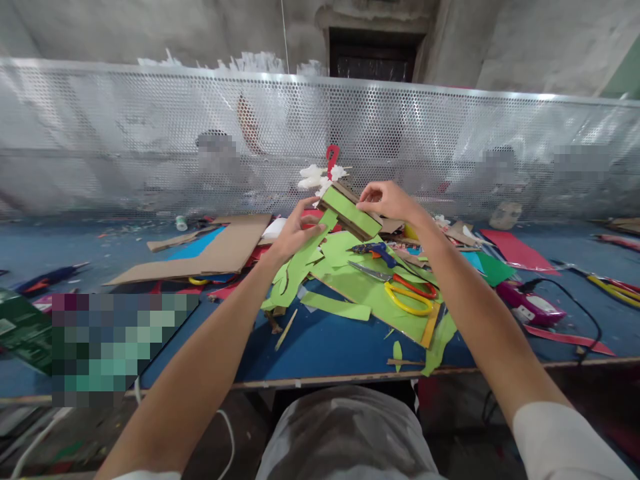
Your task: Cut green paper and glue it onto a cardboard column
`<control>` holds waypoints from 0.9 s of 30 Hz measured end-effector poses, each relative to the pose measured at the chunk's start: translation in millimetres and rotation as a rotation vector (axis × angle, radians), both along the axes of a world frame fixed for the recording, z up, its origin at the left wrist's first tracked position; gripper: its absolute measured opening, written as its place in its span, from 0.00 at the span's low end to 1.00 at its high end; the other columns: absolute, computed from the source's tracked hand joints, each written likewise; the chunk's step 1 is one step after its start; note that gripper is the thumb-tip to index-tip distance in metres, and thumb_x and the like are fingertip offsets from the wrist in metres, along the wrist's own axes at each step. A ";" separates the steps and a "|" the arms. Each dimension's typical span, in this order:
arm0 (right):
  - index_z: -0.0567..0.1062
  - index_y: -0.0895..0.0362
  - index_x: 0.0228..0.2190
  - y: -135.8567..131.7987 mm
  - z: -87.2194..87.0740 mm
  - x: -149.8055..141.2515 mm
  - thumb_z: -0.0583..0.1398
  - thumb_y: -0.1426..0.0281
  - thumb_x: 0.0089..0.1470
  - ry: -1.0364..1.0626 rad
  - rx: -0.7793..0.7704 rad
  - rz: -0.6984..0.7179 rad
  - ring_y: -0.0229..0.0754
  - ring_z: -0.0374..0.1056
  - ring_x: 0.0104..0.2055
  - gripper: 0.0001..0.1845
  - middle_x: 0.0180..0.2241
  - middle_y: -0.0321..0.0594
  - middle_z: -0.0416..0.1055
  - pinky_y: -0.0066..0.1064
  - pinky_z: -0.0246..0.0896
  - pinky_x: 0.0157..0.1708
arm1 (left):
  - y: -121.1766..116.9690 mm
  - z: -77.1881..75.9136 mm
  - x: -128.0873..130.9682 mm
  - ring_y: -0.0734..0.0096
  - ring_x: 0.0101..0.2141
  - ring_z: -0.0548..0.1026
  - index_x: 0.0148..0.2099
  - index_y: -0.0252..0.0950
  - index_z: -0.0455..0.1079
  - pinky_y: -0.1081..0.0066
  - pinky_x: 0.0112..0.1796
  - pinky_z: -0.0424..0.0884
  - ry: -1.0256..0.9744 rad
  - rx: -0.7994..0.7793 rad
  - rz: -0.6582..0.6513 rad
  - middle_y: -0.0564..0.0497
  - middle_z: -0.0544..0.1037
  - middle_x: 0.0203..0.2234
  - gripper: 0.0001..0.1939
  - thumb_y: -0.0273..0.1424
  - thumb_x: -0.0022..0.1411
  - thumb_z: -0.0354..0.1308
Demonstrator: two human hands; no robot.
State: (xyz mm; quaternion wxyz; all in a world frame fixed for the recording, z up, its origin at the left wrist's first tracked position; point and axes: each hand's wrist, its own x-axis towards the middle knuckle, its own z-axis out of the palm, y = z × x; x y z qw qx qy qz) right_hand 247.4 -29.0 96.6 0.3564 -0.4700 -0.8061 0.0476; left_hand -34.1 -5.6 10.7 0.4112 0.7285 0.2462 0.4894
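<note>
A cardboard piece (350, 212) with bright green paper on its face is held up, tilted, over the middle of the table. My left hand (299, 232) grips its left end, fingers and thumb bent around it. With thumb and fingertips closed, my right hand (387, 202) pinches its upper right edge. Under them lie cut green paper sheets (345, 267) and a loose green strip (337, 307). On these rest a blue glue gun (381, 253) and scissors with red and yellow handles (407, 301). White cut-out shapes and a red hook-shaped piece (332, 159) show just behind.
Brown cardboard (225, 247) lies left. Red paper (517, 250), a purple device (535, 305) with a black cable, and a yellow-and-red-handled tool (613, 287) lie right. A perforated metal screen (430, 147) stands along the back. A pixelated object and a dark green box (23, 330) sit front left.
</note>
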 end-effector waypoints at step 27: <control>0.73 0.55 0.29 34.5 -11.4 65.3 0.61 0.68 0.57 0.091 0.121 -0.342 0.44 0.69 0.33 0.05 0.29 0.42 0.76 0.35 0.63 0.37 | 11.6 -3.5 -6.3 0.64 0.32 0.82 0.72 0.44 0.56 0.67 0.33 0.77 -0.038 -0.004 0.094 0.47 0.82 0.41 0.45 0.43 0.57 0.72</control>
